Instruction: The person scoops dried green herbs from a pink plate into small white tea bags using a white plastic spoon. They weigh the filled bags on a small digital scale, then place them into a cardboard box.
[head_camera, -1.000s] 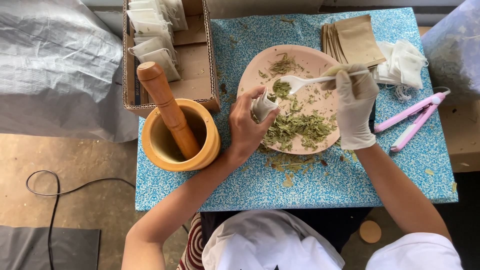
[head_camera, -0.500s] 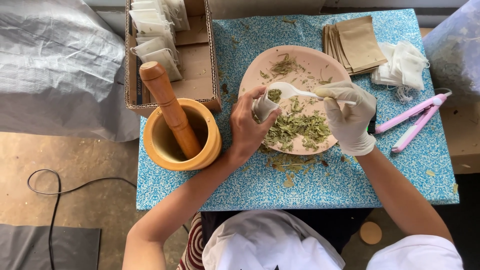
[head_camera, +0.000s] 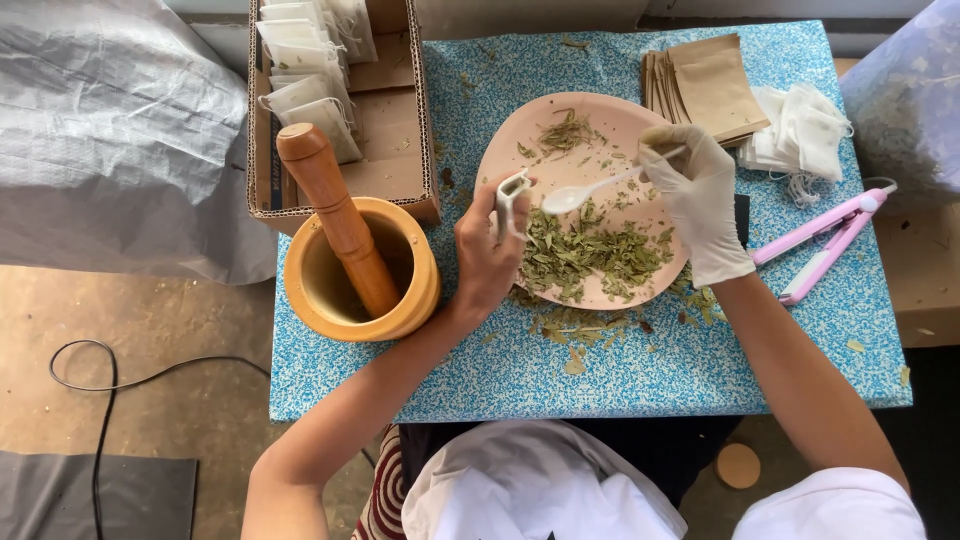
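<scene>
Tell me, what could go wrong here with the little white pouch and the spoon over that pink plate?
1. The small white pouch in the bare left hand has a narrow mouth, so leaves off the white plastic spoon in the gloved right hand may miss it.
2. Dried green leaves already lie past the round pink plate on the blue speckled tabletop; more could scatter.

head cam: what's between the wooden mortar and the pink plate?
In the head view, the left hand sits between the wooden mortar and the pink plate, holding a small white sachet at the plate's edge. Beneath it is the blue speckled tabletop.
</scene>
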